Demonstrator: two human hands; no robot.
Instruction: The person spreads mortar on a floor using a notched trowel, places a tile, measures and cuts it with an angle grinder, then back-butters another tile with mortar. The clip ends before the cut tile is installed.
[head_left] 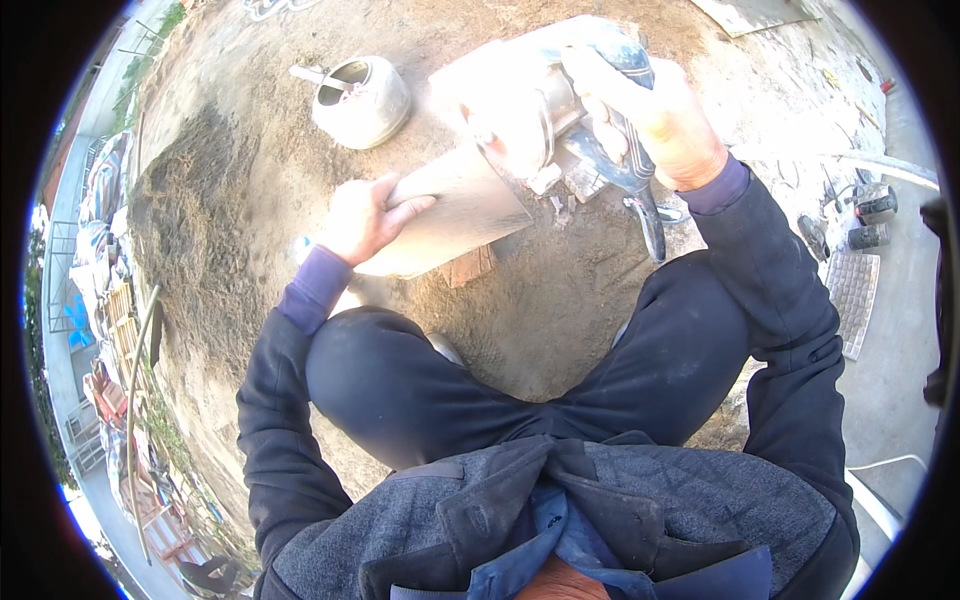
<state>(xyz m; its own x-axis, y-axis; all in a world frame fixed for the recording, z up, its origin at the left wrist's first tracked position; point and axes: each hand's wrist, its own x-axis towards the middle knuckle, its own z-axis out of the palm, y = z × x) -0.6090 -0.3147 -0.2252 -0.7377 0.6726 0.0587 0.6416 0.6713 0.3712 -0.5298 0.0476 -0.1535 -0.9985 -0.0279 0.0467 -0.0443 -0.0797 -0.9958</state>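
Note:
My right hand (668,125) is wrapped round the blue body of a handheld power cutter (612,168), whose metal guard faces left toward a flat slab (462,212). The slab looks like a tile or stone panel. My left hand (365,220) grips the slab's left end, with the thumb flat on top and the fingers hidden along the far edge. A reddish brick (468,266) shows under the slab's near edge. Glare washes out the area around the guard, so I cannot tell whether the blade touches the slab.
Beyond my left hand a round metal pot (375,118) stands on the dirt with a handle sticking out. To the right lie dark cylindrical containers (875,205), a gridded panel (852,300) and a pale hose (880,160). A long pole (135,420) and piled clutter line the left.

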